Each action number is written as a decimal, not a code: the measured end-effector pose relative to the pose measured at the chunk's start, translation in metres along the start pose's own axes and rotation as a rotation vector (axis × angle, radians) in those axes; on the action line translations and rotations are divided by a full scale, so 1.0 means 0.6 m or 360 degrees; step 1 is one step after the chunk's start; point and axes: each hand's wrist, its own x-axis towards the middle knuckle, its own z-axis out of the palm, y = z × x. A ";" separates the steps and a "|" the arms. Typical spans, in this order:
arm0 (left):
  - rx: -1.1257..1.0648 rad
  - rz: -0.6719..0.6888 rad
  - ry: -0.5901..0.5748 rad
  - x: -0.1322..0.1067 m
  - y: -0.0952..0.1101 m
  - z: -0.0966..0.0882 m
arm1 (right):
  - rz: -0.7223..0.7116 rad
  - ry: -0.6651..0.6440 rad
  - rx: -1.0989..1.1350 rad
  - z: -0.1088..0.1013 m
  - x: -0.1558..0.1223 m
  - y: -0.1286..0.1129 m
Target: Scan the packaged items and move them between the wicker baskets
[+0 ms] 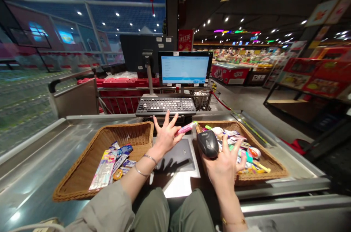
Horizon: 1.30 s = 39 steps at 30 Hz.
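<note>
At the far left, a steel checkout counter [35, 158] carries a wicker basket [131, 131] of flat blister-packed goods [109, 162]. Beyond the left hand [166, 139] stands a keyboard [166, 107]. That hand is above a dark scanner plate [178, 155], its fingers [167, 119] splayed wide. The end of a slim pink tube [187, 127] meets its thumb, though I cannot tell whether it is pinched or merely touching. The tube looks light, stiff and perhaps slippery, best taken round its middle. The right hand [223, 168], fingers part open, has a black handheld barcode scanner [208, 144] at its thumb side, its hold hidden. Smooth and rounded, the scanner looks moderately weighty, best taken by its body. Below, a second wicker basket [264, 166] holds small packaged items [241, 148].
</note>
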 end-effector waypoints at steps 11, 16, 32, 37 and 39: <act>-0.0130 0.0018 -0.0043 0.049 0.076 0.036 | 0.0169 0.0006 -0.0076 -0.016 0.011 0.062; -0.0174 0.0012 -0.0085 0.068 0.106 0.054 | 0.0280 0.0040 -0.0060 -0.022 0.018 0.088; -0.0241 -0.0030 -0.0173 0.106 0.170 0.141 | 0.0521 0.0048 -0.0054 -0.014 0.021 0.168; -0.0227 -0.0048 -0.0299 0.117 0.183 0.168 | 0.0564 0.0127 -0.0076 -0.012 0.021 0.182; -0.0215 -0.0026 -0.0312 0.121 0.187 0.179 | 0.0573 0.0119 -0.0082 -0.014 0.020 0.185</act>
